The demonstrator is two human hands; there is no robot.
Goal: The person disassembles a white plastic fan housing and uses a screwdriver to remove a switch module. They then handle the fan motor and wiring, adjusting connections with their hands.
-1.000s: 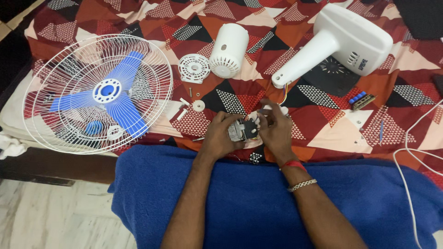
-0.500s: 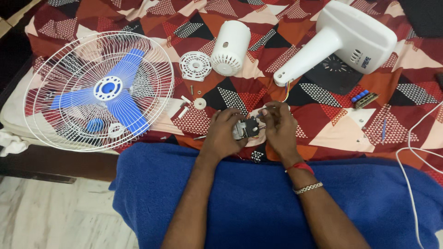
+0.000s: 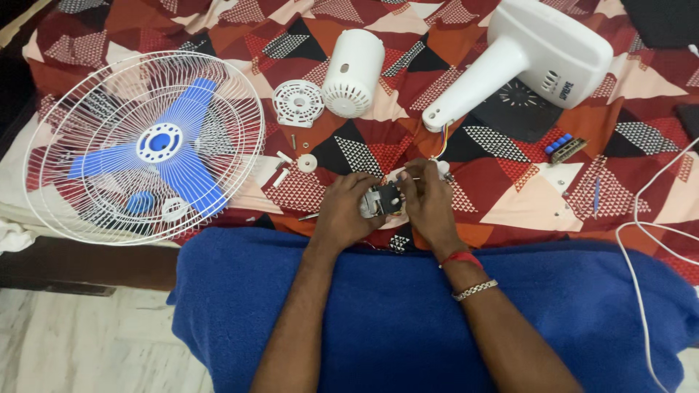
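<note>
Together, both hands close on a small dark fan motor [image 3: 384, 200]: the left hand [image 3: 344, 211] cups its left side with curled fingers, and the right hand [image 3: 428, 204] pinches its right side. It sits just above the blue cloth [image 3: 408, 313], on the patterned bedspread [image 3: 524, 196]. Which way its shaft points, I cannot tell. Coloured wires [image 3: 442, 138] run up to the white fan stand [image 3: 524, 62]. A white motor cover [image 3: 352, 73] lies farther up, and the wire fan guard [image 3: 145, 145] with blue blades lies well to the left.
</note>
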